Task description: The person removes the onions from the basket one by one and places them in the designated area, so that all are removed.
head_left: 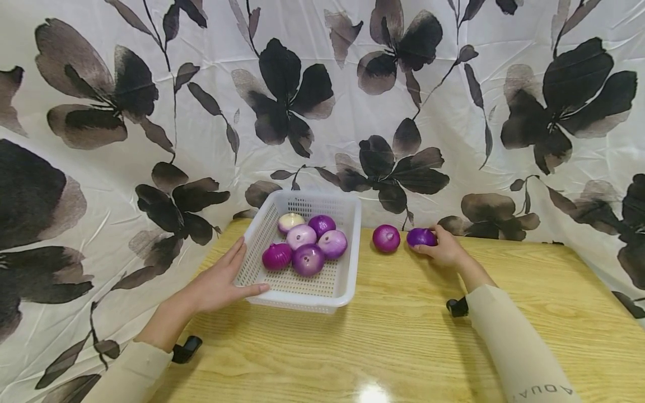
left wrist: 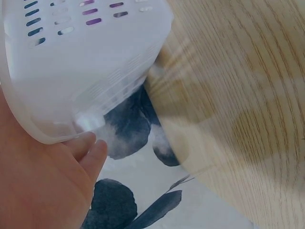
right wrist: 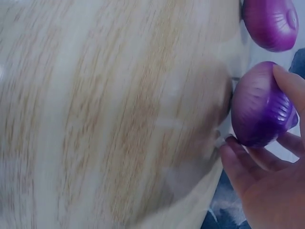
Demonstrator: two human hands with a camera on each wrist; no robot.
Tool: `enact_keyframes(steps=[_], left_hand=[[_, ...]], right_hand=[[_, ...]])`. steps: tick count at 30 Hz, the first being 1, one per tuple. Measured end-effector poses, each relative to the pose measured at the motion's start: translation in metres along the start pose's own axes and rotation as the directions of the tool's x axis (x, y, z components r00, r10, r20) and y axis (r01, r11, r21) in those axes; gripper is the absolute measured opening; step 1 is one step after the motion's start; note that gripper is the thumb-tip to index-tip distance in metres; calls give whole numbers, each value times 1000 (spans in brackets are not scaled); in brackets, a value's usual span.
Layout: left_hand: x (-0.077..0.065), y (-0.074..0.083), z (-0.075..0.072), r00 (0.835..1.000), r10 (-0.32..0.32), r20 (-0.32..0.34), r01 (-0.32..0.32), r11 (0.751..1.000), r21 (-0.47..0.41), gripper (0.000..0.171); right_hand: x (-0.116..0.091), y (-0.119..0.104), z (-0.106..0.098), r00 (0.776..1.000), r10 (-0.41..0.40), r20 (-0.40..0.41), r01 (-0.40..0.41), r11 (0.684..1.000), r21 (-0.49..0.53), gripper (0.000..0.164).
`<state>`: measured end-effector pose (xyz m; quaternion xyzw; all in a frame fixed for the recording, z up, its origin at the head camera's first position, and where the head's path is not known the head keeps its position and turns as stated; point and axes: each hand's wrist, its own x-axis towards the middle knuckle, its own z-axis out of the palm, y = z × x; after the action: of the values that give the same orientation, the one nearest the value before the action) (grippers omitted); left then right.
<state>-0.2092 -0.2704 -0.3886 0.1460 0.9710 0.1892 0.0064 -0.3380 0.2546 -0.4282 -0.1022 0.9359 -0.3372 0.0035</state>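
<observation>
White basket (head_left: 354,263) meets spread left hand (head_left: 215,284); right hand (head_left: 447,249) grips onion (head_left: 419,237) near table edge (head_left: 514,245).

I can't tell if I'm in a home or somewhere else. I see a yellow wooden table (head_left: 403,347) and a big white cloth (head_left: 322,50) with dark flowers (head_left: 287,101) behind it.

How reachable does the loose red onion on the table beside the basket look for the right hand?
Probably yes, but not straight away: the right hand grips another red onion and would likely need to let go first. The loose red onion beside the basket lies close by, nothing between the two onions.
</observation>
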Motion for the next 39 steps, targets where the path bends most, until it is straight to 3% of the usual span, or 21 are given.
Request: enact_keyframes(steps=[23,39], left_hand=[[2,-3,1,1000,3,5,-3,1000,1,124],[-1,3,-1,1000,3,1,-3,1000,8,123]], right_hand=[[-4,-4,-2,998,45,35,-44,999,-22,90],[-4,2,-1,999,32,23,-33,999,13,79]])
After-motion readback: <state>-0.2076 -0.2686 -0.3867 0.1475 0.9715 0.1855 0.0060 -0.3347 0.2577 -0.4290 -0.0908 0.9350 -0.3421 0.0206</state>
